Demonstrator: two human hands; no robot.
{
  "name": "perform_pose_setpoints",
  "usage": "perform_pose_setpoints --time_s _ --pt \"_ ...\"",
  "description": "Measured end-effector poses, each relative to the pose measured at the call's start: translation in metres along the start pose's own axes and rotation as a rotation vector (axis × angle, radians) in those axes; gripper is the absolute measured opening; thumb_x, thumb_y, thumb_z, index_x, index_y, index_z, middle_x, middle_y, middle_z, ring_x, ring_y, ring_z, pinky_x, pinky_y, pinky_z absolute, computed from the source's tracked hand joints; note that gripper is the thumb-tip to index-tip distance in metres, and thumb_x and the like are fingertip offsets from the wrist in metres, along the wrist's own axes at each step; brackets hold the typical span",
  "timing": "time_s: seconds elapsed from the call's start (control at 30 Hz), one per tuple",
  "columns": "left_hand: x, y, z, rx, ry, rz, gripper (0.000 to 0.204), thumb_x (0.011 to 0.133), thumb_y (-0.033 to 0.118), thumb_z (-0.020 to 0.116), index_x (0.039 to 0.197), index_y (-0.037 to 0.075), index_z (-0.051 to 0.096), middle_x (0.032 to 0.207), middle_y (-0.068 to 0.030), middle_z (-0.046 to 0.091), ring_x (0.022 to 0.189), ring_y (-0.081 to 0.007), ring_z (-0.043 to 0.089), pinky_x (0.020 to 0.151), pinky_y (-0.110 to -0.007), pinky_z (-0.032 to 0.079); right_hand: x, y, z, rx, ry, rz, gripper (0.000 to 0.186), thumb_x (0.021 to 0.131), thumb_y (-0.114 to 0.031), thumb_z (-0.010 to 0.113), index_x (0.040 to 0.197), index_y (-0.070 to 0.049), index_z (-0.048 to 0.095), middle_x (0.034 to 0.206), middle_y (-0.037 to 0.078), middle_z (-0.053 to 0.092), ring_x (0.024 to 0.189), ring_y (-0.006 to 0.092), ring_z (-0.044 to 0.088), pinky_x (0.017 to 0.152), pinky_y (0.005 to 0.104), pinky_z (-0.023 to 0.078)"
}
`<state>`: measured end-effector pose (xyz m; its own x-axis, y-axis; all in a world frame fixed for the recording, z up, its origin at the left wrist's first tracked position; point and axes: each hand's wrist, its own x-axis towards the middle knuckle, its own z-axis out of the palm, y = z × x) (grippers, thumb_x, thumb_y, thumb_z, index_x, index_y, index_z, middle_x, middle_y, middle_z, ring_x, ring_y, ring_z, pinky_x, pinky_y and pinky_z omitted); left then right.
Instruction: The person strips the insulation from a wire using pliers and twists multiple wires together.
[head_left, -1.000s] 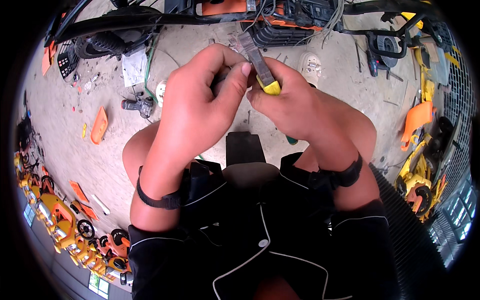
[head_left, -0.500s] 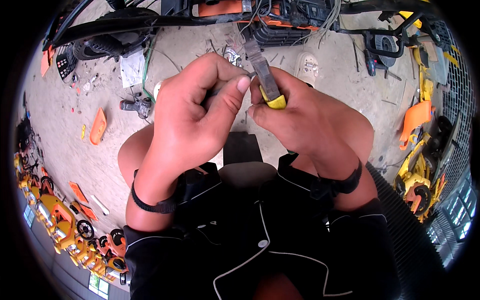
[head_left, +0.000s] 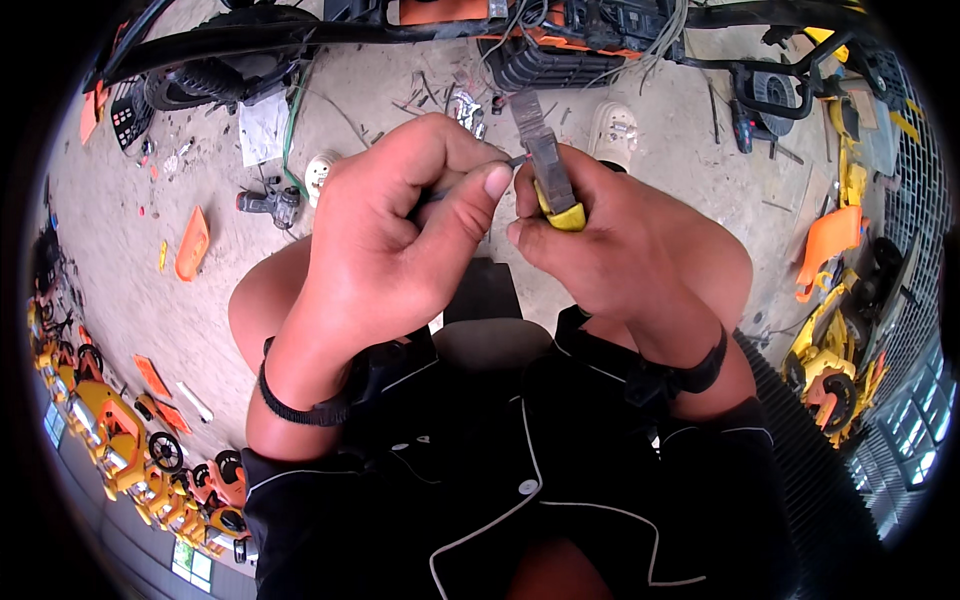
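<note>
My left hand is closed, thumb and forefinger pinching a thin dark grey cable. The cable's short end sticks out to the right and reaches the knife; whether it touches the blade I cannot tell. In my right hand is a utility knife with a yellow handle. Its long grey blade points up and away from me. My right fingers wrap around the handle and hide most of it. Both hands are held above the floor, between my knees and close together.
Ahead stands a black vehicle frame with loose wires. A cordless drill and an orange panel lie on the floor at left. Another power tool lies at right. Yellow and orange vehicles line the left edge.
Both hands have shifted slightly to the right. The knife has moved away from my left fingertips, and more of the cable end shows between them.
</note>
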<state>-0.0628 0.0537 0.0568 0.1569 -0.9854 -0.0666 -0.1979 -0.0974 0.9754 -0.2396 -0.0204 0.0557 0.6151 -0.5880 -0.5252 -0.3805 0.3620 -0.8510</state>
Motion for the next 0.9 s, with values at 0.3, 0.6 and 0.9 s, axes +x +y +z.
perform_pose_setpoints --time_s 0.3,0.6,0.9 --pt "-0.007 0.001 -0.004 0.01 -0.077 -0.085 0.008 0.095 0.006 0.065 0.094 -0.002 0.063 0.079 0.001 0.057 0.072 -0.0049 0.047 0.065 -0.02 0.039 -0.002 0.008 0.0 0.059 -0.038 0.001 0.013 0.081 -0.006 0.066 0.09 -0.005 0.056 0.075 0.0 0.054 0.069 0.0084 0.049 0.063 0.0266 0.042" --pt "-0.011 -0.006 -0.008 -0.041 -0.087 -0.128 0.008 0.095 0.005 0.065 0.094 -0.002 0.062 0.081 -0.0002 0.059 0.073 -0.0053 0.049 0.067 -0.02 0.041 0.003 0.005 -0.003 -0.022 -0.073 0.031 0.015 0.081 -0.007 0.068 0.091 -0.005 0.057 0.078 0.001 0.058 0.071 0.0089 0.053 0.065 0.0268 0.045" --pt "-0.02 -0.008 -0.017 -0.233 0.147 -0.202 0.005 0.092 0.004 0.066 0.093 0.0 0.062 0.08 -0.0003 0.057 0.069 -0.0058 0.049 0.06 -0.022 0.04 -0.009 0.013 -0.008 0.039 -0.051 0.111 0.021 0.081 -0.01 0.071 0.095 -0.003 0.057 0.082 0.003 0.059 0.075 0.0095 0.054 0.07 0.0263 0.045"
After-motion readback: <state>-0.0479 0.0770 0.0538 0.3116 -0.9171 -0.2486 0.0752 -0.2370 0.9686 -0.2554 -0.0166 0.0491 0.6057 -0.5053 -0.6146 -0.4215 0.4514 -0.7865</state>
